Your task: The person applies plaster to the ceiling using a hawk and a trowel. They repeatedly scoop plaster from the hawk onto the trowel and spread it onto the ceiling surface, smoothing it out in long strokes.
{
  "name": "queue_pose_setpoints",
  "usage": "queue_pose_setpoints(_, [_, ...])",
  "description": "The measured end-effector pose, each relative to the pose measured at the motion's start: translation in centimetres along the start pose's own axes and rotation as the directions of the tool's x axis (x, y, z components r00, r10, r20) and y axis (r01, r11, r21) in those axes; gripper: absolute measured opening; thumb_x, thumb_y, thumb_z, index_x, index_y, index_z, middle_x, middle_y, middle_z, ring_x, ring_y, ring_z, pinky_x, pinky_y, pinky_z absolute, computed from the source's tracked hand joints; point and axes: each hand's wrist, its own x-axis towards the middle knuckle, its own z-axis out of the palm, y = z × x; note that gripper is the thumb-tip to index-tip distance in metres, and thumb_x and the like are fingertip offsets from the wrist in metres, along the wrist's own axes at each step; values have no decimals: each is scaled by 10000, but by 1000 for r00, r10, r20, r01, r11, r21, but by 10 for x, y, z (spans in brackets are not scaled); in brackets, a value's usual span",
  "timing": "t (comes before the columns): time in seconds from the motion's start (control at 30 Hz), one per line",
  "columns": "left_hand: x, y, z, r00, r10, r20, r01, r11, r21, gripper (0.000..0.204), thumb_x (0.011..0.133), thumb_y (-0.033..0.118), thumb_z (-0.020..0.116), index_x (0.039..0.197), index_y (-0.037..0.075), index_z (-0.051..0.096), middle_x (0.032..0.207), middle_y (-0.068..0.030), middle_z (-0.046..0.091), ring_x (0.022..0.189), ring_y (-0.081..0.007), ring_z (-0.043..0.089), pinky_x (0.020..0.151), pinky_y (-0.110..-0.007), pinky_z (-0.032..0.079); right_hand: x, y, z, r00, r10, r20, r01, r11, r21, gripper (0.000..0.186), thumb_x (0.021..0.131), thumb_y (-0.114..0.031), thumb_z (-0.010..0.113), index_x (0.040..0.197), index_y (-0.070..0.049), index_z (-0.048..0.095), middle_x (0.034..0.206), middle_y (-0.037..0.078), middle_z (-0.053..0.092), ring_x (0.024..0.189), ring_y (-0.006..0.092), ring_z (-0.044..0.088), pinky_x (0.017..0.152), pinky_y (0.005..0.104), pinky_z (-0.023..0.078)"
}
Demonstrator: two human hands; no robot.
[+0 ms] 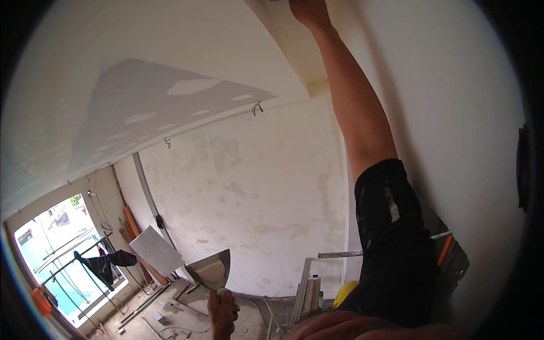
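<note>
Low in the middle, my left hand [222,313] is closed round the handle of a wide putty knife [211,272]. Its broad blade points up and carries a pale smear of filler. My right arm, in a black short sleeve, reaches up to the ceiling. At the top edge my right hand [310,12] looks closed beside a recessed edge of the ceiling [283,45]. A thin dark piece shows next to its fingers, but the picture's edge cuts off most of it. Grey board with pale filler patches [195,86] covers part of the ceiling.
A white wall [498,96] rises close on my right. Cable ends [257,107] hang from the ceiling. Below are metal rails [306,283] and a yellow rounded thing [345,293]. A window [68,249], dark cloth on a rail [105,265], a leaning board [156,249] and floor debris lie left.
</note>
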Motion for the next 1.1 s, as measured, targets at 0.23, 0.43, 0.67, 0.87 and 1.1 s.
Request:
queue_pose_setpoints(0.23, [-2, 3, 5, 1000, 5, -11, -5, 999, -49, 196, 1025, 98, 579, 1213, 69, 532, 789, -5, 555, 605, -94, 543, 541, -262, 493, 4, 3, -3, 991, 108, 85, -98, 988, -116, 305, 1002, -105, 520, 1257, 44, 443, 1059, 276, 589, 972, 402, 598, 844, 465, 477])
queue_pose_setpoints(0.43, [-3, 1, 4, 999, 33, -7, -33, 999, -38, 185, 1024, 101, 581, 1200, 66, 535, 794, -7, 560, 613, -94, 547, 548, -263, 499, 7, 7, 0, 998, 47, 47, -44, 998, -55, 300, 997, -95, 525, 1260, 28, 447, 1079, 281, 597, 1002, 424, 602, 871, 472, 480])
queue_pose_setpoints(0.67, [-4, -1, 1, 1000, 14, 9, -13, 998, -68, 288, 1004, 51, 587, 1278, 87, 507, 835, -3, 537, 655, -107, 551, 530, -275, 513, 8, 7, 5, 996, 84, 25, -80, 989, -123, 331, 973, -65, 553, 1277, 17, 455, 1141, 307, 620, 1089, 478, 613, 901, 521, 490])
queue_pose_setpoints(0.87, [-5, -2, -1, 1000, -2, 0, 2, 999, -51, 282, 1003, 57, 590, 1270, 90, 507, 836, -4, 536, 653, -108, 553, 524, -271, 513, 8, -1, 14, 992, 120, -49, -125, 983, -136, 349, 931, -29, 592, 1257, 15, 476, 1120, 309, 640, 1083, 481, 630, 890, 526, 511])
queue_pose_setpoints(1.1, [-9, 7, 4, 998, -52, -21, 51, 998, -33, 182, 1026, 136, 605, 1188, 90, 534, 773, -1, 555, 582, -94, 537, 509, -253, 468, 14, 2, 13, 997, 41, -68, -54, 981, -188, 312, 896, -30, 629, 1177, 28, 506, 1048, 299, 662, 1028, 495, 644, 862, 527, 518])
